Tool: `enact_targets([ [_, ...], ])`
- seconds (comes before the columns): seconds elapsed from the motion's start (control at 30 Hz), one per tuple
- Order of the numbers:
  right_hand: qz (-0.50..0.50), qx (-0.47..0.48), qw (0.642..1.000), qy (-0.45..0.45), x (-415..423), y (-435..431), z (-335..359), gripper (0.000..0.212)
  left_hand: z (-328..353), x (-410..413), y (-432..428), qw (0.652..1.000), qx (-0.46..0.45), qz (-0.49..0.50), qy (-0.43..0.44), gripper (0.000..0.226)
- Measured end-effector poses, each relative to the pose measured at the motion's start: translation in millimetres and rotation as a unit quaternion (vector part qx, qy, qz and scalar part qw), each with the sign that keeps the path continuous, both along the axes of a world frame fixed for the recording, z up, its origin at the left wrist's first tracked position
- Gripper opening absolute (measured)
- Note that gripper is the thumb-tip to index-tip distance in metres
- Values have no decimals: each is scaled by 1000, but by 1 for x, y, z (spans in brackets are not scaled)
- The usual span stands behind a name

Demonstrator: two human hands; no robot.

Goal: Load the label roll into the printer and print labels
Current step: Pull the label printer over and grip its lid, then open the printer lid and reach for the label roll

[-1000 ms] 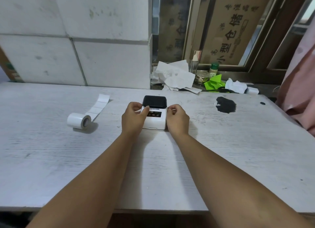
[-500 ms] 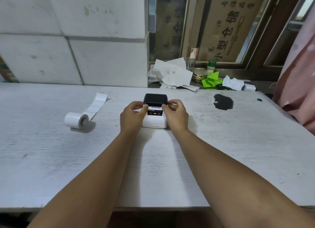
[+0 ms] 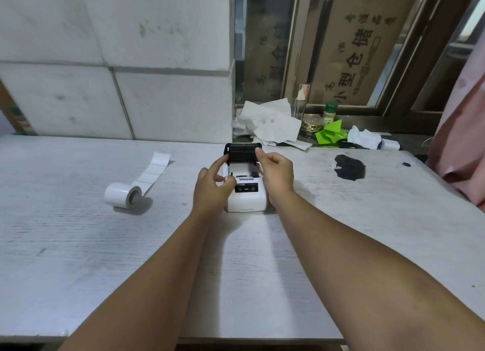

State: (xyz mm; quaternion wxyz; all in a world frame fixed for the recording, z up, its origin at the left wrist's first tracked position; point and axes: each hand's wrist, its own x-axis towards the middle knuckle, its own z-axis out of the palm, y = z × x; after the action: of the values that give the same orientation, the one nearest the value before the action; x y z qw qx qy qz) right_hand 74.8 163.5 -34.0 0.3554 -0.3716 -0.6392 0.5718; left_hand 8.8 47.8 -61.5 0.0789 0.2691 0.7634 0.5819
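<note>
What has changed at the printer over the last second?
The printer lid has swung up and back, exposing the bay. Right hand grips the lid's edge; left hand steadies the body. The label roll stayed on the table.

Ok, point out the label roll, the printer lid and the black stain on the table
label roll (image 3: 117,195): head view, white outer wrap.
printer lid (image 3: 242,152): head view, raised black underside.
black stain (image 3: 350,166): head view, middle of patch.

the printer (image 3: 246,193) sits at the centre of the table (image 3: 78,259), a hand on each side of it, the label roll (image 3: 122,199) well apart at left of frame, crumpled paper (image 3: 267,123) behind at upper centre.
</note>
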Motion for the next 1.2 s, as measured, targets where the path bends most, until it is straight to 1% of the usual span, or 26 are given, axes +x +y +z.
enact_targets([
  [0.03,8,16,1000,-4,-1,1,3,35,0,0,0,1000,0,-5,0,51],
  [0.1,18,39,999,-2,-4,4,7,27,-1,0,2,1000,-5,-13,6,55],
  [0.17,25,48,998,-12,-8,5,10,17,-1,0,5,1000,-7,-8,5,51],
  [0.2,28,51,998,-24,-10,6,9,18,-2,0,6,1000,-9,-4,7,45],
  [0.3,61,72,993,-65,-15,5,8,36,-5,-1,6,999,-18,-8,31,37],
  [0.37,77,92,990,-79,-17,5,7,43,-4,-1,6,999,-24,-13,37,31],
  [0.53,70,121,985,-98,-17,5,7,45,-7,-2,9,998,-35,-21,44,20],
  [0.6,63,157,978,-124,-14,6,4,37,-7,-2,9,998,-38,-20,43,20],
  [0.7,67,241,951,-179,-9,7,3,19,-7,-2,8,998,-39,-20,49,20],
  [0.77,91,301,925,-214,-8,8,6,19,-6,-2,8,998,-42,-23,51,20],
  [0.83,138,367,883,-259,-8,8,12,22,-6,-1,7,997,-46,-27,54,21],
  [0.9,186,405,847,-291,-11,7,17,21,-4,0,7,997,-46,-26,50,21],
  [1.0,255,386,821,-335,-17,6,26,15,0,1,4,999,-31,-14,27,18],
  [1.07,296,366,798,-376,-18,5,32,16,1,1,3,999,-29,-9,24,16],
  [1.13,318,364,772,-413,-19,5,37,19,2,2,2,1000,-24,-9,18,10],
  [1.2,322,363,757,-438,-21,4,38,19,2,3,1,1000,-18,-7,7,6],
])
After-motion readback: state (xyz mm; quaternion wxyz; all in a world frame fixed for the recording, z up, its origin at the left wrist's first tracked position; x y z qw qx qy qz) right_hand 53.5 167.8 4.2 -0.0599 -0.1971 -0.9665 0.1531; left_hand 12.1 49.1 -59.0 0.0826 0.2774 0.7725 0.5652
